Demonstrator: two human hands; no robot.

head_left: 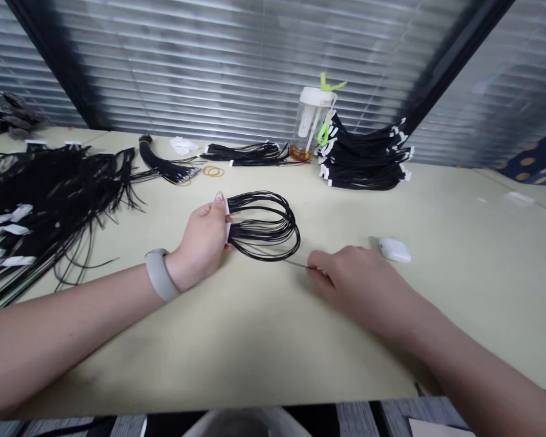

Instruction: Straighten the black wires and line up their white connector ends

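My left hand (204, 233), with a grey band on its wrist, grips a looped bundle of thin black cables (266, 227) by its white connector ends. The loops stick out to the right, just above the table. To the right of them, my right hand (359, 285) is closed, thumb and fingers pinching a thin dark strand (296, 264). That strand runs left toward the underside of the loops; whether it belongs to the bundle I cannot tell. A white earbud case or similar small object (395, 249) lies just beyond my right hand.
Loose black cables with white connectors (50, 188) cover the table's left side. Along the back lie a tied cable bundle (164, 164), yellow rubber bands (213, 172), more black cables (250, 153), a clear bottle (307, 124) and a stack of cable bundles (366, 155). Blinds (236, 73) stand behind.
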